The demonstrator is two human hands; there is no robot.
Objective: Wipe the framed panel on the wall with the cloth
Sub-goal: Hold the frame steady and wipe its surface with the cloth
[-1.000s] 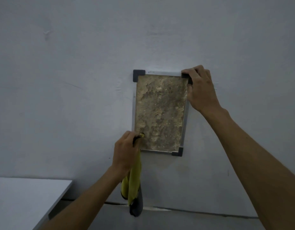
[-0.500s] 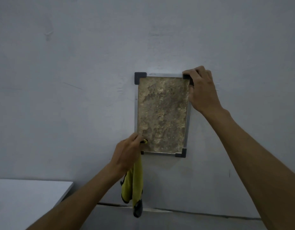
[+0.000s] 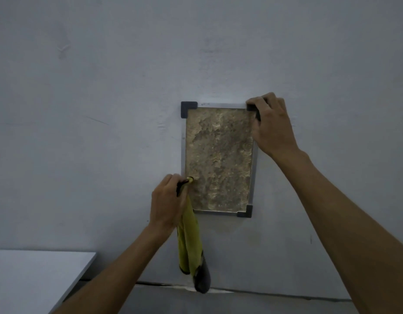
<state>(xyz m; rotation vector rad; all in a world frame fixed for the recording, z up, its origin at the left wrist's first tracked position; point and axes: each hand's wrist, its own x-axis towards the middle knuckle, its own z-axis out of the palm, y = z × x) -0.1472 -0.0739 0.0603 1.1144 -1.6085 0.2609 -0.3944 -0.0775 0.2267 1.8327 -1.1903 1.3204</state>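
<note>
Head view showed our left hand (image 3: pixel 167 200) clenched around the top of the yellow cloth (image 3: pixel 189 241), one bunched end poking out just above the knuckles and touching the lower left of the framed panel (image 3: pixel 218 159), the rest hanging limp below the wrist down to a dark end. We judged the cloth soft, light and floppy, best gathered into a pad under the palm instead of held by one end, since so little of it met the surface. Our right hand (image 3: pixel 271 125) gripped the panel's upper right corner, fingers curled over the top edge and the thumb on the face side, steadying it against the wall (image 3: pixel 105 109). The panel, lying between our two hands, looked stiff and flat, with a rough mottled face and a thin pale frame; we guessed it light and perhaps loosely hung, so holding a corner seemed wise. We counted one panel, one cloth, two hands, and three dark corner caps (image 3: pixel 188 108) in sight, the fourth hidden behind our left hand. One pale table (image 3: pixel 37 275) sat below and left of our left forearm.
</note>
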